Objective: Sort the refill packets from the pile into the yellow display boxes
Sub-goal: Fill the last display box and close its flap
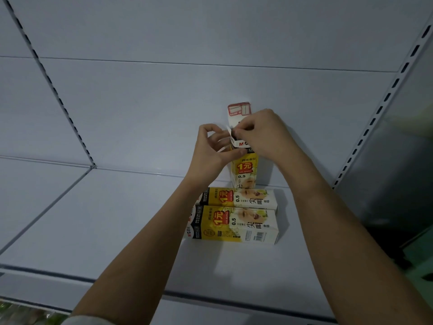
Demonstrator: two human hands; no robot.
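Note:
A yellow display box (244, 170) stands upright at the back of a white shelf (117, 226), its white top flap (239, 112) raised. My left hand (210, 151) grips the box's upper left side. My right hand (264, 134) pinches the box's top edge by the flap. Two more yellow display boxes lie flat in front of it, one (239, 198) behind the other (234, 225). No loose refill packets show.
The shelf's white back panel (164, 102) rises behind the boxes. A slotted upright (384, 99) runs along the right, another (51, 83) on the left. A dark grey panel (398, 184) stands at the right. The shelf's front edge (210, 299) lies below my forearms.

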